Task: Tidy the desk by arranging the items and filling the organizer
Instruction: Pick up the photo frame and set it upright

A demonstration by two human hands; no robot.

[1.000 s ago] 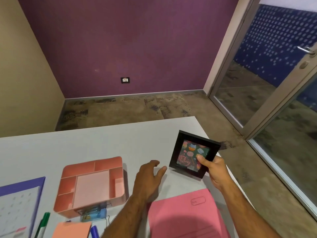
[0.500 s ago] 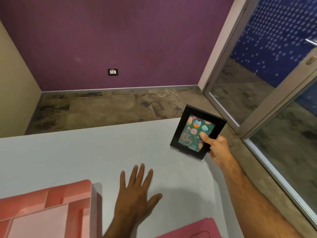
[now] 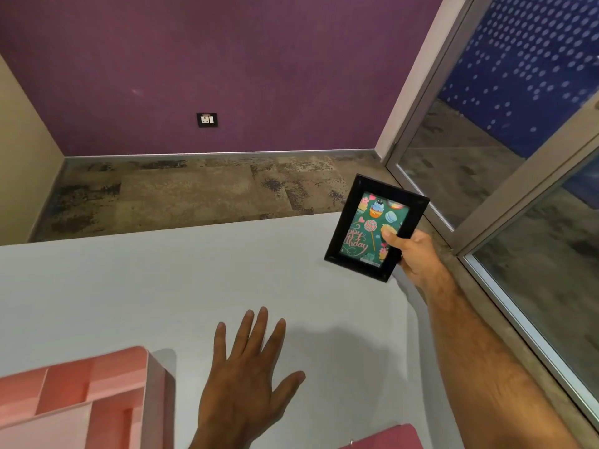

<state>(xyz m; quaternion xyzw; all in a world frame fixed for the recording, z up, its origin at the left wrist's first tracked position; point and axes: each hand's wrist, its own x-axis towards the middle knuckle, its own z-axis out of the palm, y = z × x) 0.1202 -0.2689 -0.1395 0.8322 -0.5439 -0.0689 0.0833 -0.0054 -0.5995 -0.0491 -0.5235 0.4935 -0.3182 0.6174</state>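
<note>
A black picture frame (image 3: 363,222) with a green birthday card in it stands tilted at the desk's far right corner. My right hand (image 3: 413,257) grips its lower right edge, thumb on the glass. My left hand (image 3: 246,380) lies flat on the white desk (image 3: 129,286) with its fingers spread, holding nothing. The pink organizer (image 3: 97,390) sits at the lower left, just left of my left hand; the compartments that show hold nothing.
A pink folder's corner (image 3: 395,437) pokes in at the bottom edge. The desk's right edge runs close beside a glass door and its metal frame (image 3: 505,209). Carpeted floor lies beyond the far edge.
My right hand has carried the frame away from me toward the far right corner and turned it more upright. My left hand has flattened on the desk with its fingers spread.
</note>
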